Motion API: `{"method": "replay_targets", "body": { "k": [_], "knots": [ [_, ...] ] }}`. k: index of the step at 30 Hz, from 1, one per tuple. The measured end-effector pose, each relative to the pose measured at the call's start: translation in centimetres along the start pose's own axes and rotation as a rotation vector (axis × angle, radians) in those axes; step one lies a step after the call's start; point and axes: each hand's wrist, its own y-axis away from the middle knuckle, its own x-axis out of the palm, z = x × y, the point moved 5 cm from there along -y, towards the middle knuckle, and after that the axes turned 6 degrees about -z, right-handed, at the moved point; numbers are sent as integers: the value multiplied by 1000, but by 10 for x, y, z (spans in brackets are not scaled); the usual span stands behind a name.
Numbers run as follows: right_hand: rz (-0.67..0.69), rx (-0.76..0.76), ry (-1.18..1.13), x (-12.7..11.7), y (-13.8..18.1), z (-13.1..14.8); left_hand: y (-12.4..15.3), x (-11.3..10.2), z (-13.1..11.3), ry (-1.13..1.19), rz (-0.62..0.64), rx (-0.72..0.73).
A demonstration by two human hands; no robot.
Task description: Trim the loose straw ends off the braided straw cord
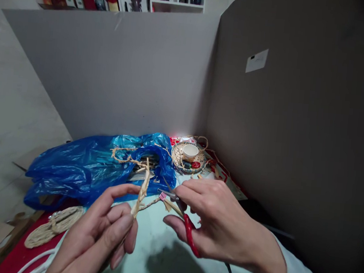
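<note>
Head view shows my left hand (102,232) pinching a straw strand (143,188) between thumb and first fingers, low over the worktop (155,245). The strand stands up from my fingertips, and a thinner twisted tail runs off to the right. My right hand (221,226) is closed around the scissors (189,235), fingers through the red loops, blades pointing left at that tail. A small pink clip (162,196) sits just by the blade tips. I cannot tell whether it touches them, nor how far the blades are parted.

As I judge it, a clean snip calls for a taut strand. I should pinch close to the cutting spot and set the fibre deep between the blades rather than at the tips, with the clip and my own fingertips out of the line of the cut. Straw frays, so one firm closing would serve better than nibbling.

Room is tight on my right, where the grey side partition (297,143) stands near my wrist. It meets the back partition (126,75) in a corner, and a small basket (176,155) holding a white cup (190,151) sits there. A blue plastic bag (85,166) lies just behind the strand, so any swing away from me would brush it. A woven coil (53,225) lies left of my left hand, close to the worktop's edge. The bare stretch under my hands and towards me is the freest space to move in.
</note>
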Motion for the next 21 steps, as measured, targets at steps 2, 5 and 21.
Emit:
{"method": "replay_targets", "body": {
  "k": [2, 5, 21],
  "knots": [
    [52, 0, -29, 2, 0, 2, 0, 2, -1, 39, 13, -41],
    [142, -51, 10, 9, 2, 7, 1, 3, 0, 82, -4, -77],
    [143, -185, 116, 15, 7, 21, 3, 10, 0, 158, -23, -125]
  ]
}}
